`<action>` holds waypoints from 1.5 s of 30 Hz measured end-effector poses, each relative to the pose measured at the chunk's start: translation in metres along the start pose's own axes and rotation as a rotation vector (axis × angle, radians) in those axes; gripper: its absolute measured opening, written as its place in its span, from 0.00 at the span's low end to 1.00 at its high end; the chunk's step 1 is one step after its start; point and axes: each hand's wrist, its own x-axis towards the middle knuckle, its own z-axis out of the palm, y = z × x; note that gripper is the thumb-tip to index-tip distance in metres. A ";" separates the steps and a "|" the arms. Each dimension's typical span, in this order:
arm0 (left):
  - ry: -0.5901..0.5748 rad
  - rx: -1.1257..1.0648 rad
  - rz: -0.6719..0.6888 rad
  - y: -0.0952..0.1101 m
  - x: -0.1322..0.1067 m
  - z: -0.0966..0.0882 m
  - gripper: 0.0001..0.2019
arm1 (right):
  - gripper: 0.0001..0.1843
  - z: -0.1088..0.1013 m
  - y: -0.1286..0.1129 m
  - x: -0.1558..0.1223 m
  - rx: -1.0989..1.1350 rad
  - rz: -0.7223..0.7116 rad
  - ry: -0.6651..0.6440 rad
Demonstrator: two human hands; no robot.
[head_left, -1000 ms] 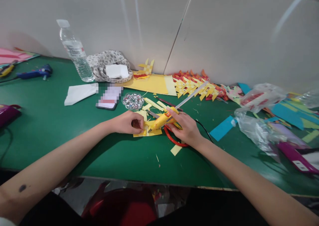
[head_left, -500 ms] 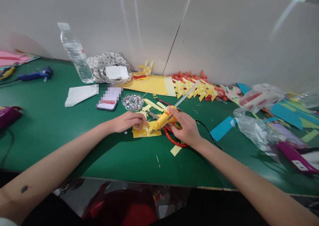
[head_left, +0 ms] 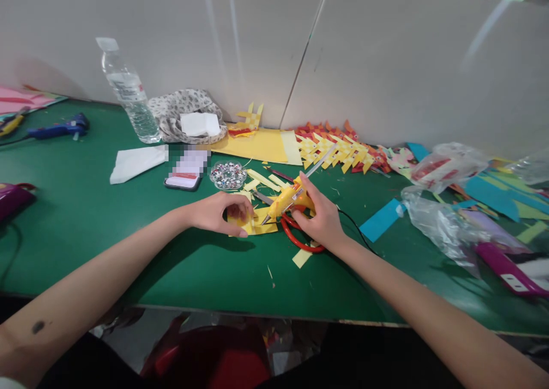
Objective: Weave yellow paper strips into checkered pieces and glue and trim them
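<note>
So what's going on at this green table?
Someone is working by hand with yellow paper. Their right hand grips a yellow glue gun, its nozzle pointing down at a yellow paper piece. The left hand is curved over that piece's other end; whether it's pinching is unclear. Paper scraps and a container of small beads or gems lie just beyond.

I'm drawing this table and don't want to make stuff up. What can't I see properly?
All in the head view:
- Yellow paper: partly hidden by the left hand.
- Glue gun: handle covered by the right hand.
- Purple thing: cut off by the picture's left edge.
- Phone: partly scrambled by blocky blur.
- Bottle label: writing too small and blurry.
</note>
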 end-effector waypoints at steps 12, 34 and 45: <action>0.057 0.057 -0.017 -0.003 0.004 0.010 0.04 | 0.43 0.000 0.000 0.001 -0.026 0.211 0.042; 0.174 0.296 -0.130 -0.001 0.011 0.024 0.13 | 0.42 0.005 0.008 -0.001 0.019 0.290 0.125; 0.207 0.330 -0.009 -0.001 0.008 0.023 0.12 | 0.43 0.004 0.005 0.001 0.074 0.299 0.122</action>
